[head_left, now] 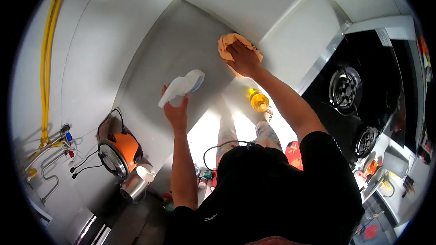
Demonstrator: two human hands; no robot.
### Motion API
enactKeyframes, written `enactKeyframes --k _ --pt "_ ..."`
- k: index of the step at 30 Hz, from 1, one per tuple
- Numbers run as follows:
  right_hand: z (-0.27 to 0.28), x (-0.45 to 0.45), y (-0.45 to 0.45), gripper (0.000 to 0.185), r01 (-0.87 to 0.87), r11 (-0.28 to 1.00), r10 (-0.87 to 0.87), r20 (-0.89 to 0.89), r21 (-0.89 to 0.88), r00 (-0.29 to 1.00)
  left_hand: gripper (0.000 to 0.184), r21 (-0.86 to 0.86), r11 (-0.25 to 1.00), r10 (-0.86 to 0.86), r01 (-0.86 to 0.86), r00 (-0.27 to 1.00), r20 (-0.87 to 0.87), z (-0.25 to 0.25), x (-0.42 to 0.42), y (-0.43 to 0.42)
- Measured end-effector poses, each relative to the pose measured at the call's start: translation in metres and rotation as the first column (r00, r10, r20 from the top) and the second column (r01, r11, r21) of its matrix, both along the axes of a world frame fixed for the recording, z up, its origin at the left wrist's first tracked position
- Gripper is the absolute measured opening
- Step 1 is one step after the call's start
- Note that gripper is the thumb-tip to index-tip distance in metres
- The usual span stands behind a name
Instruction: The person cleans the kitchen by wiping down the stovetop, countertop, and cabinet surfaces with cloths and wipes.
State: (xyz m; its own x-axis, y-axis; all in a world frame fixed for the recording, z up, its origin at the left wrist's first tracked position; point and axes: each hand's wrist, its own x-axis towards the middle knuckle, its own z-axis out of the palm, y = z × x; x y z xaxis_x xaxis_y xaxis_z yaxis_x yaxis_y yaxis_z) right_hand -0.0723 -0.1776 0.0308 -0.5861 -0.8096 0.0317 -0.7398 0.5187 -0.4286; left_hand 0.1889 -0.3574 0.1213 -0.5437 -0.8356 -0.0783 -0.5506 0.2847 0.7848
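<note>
My right hand [245, 61] presses down on a crumpled orange cloth [228, 45], fingers spread over it, at the far right of the grey counter [163, 41] beside the white wall. My left hand [176, 112] is closed round a white object [179, 87] with a blue patch at one end, raised over the counter; its exact kind does not show. Nearer my body, below my right forearm, is a bottle of yellow liquid [259, 101].
To the right is a black gas stove [318, 95] with burners. An orange appliance [121, 149] with cords and a metal jug [134, 186] sit at the left. Yellow pipes [47, 63] run along the left wall. My legs show below the counter's near edge.
</note>
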Motion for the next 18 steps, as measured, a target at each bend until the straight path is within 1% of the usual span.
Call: enactKeyframes --k 1,2,3,4,5,7,8,10,11,12,14,15,16,18 --pt "-0.007 -0.005 -0.018 0.054 0.045 0.999 -0.046 -0.066 -0.015 0.997 0.081 0.02 0.999 -0.048 0.049 0.996 -0.078 0.002 -0.002 -0.002" --pt "-0.014 -0.012 -0.036 0.054 0.038 0.999 -0.039 -0.069 -0.012 0.997 0.084 0.033 0.994 -0.095 0.102 0.983 -0.158 0.001 -0.003 -0.008" --pt "-0.021 -0.018 -0.054 0.055 0.049 0.999 -0.051 -0.087 -0.022 0.995 0.079 -0.006 0.988 -0.155 0.155 0.982 -0.108 -0.003 -0.002 -0.016" --pt "-0.023 -0.024 -0.072 0.056 0.062 0.998 -0.065 -0.102 -0.032 0.993 0.079 -0.004 0.989 -0.15 0.15 0.983 -0.11 -0.001 -0.005 -0.018" --pt "-0.026 -0.031 -0.091 0.056 0.058 0.998 -0.061 -0.103 -0.03 0.993 0.077 0.078 0.988 -0.124 0.135 0.983 -0.138 0.001 -0.008 -0.017" --pt "-0.019 -0.047 -0.13 0.056 0.065 0.997 -0.068 -0.093 -0.036 0.993 0.072 -0.032 0.98 -0.199 0.196 0.97 -0.142 -0.009 -0.007 -0.023" --pt "-0.02 -0.055 -0.15 0.056 0.065 0.997 -0.068 -0.089 -0.038 0.994 0.07 -0.09 0.969 -0.241 0.232 0.965 -0.103 -0.013 -0.005 -0.026" --pt "-0.027 -0.07 -0.187 0.053 0.037 0.99 -0.065 -0.206 -0.134 0.977 0.067 -0.116 0.95 -0.304 0.291 0.944 -0.126 -0.011 -0.006 -0.028" --pt "-0.027 -0.073 -0.202 0.051 0.059 0.988 -0.083 -0.172 -0.141 0.982 0.064 -0.153 0.934 -0.346 0.324 0.926 -0.152 -0.007 -0.008 -0.029" --pt "-0.022 -0.077 -0.218 0.051 0.071 0.987 -0.095 -0.167 -0.146 0.981 0.063 -0.175 0.929 -0.347 0.327 0.933 -0.1 -0.016 -0.004 -0.031" --pt "-0.014 -0.089 -0.248 0.047 0.035 0.99 -0.05 -0.109 -0.138 0.993 0.072 -0.176 0.9 -0.414 0.4 0.909 -0.052 -0.017 -0.002 -0.035" --pt "-0.018 -0.095 -0.258 0.044 -0.06 0.998 0.059 -0.332 0.007 0.941 0.071 -0.192 0.885 -0.445 0.424 0.892 -0.08 -0.014 -0.006 -0.035" --pt "-0.007 -0.096 -0.263 0.044 -0.033 0.999 0.031 -0.337 0.001 0.941 0.071 -0.2 0.872 -0.47 0.447 0.879 -0.082 -0.016 -0.009 -0.038" --pt "0.015 -0.088 -0.259 0.04 0.0 0.998 0.006 -0.099 0.067 0.995 0.068 -0.236 0.833 -0.53 0.501 0.844 -0.082 -0.013 -0.007 -0.034"
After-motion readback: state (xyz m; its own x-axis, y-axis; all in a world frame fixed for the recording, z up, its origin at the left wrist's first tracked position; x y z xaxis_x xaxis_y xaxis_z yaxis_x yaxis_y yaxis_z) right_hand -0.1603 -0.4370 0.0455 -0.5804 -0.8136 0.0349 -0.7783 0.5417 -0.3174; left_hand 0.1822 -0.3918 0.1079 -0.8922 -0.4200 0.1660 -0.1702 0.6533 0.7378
